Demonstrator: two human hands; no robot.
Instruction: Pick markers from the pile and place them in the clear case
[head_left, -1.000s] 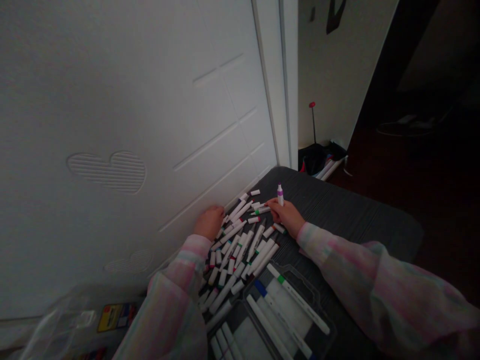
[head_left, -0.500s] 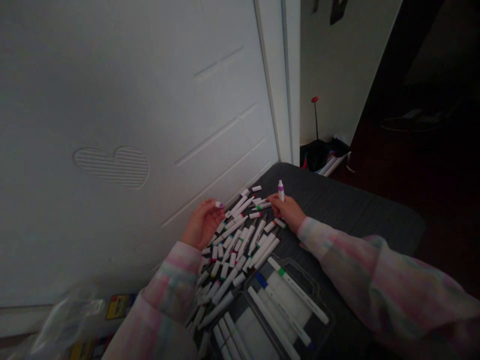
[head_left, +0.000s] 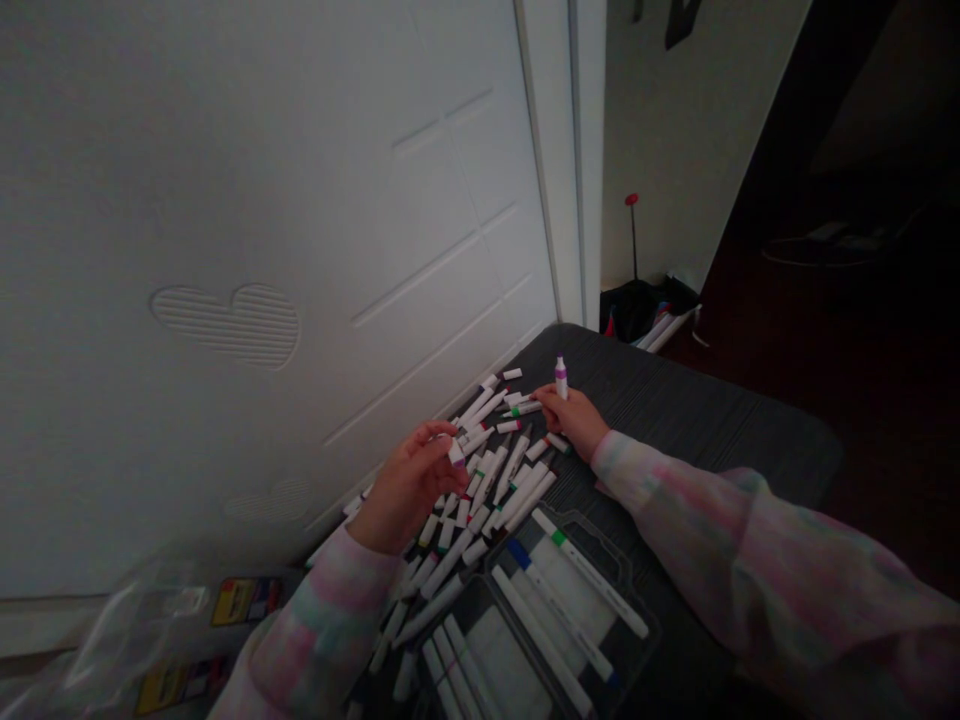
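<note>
My left hand [head_left: 409,485] hovers above a pile of white markers [head_left: 480,480] on a dark grey surface [head_left: 675,420], fingers pinched on a small white cap with a purple end [head_left: 456,453]. My right hand [head_left: 571,415] rests at the far side of the pile and holds a white marker with a purple band [head_left: 560,377] upright. Both arms wear pastel striped sleeves.
An open dark marker case [head_left: 525,630] with several long markers lies near me. A white panelled door [head_left: 300,250] stands right behind the pile. Clear plastic packaging [head_left: 135,630] sits at lower left. A dark bag [head_left: 637,310] lies on the floor past the doorframe.
My left hand lifted off the pile by the door with a purple-ended cap and came toward me. The right hand kept the upright marker in place.
</note>
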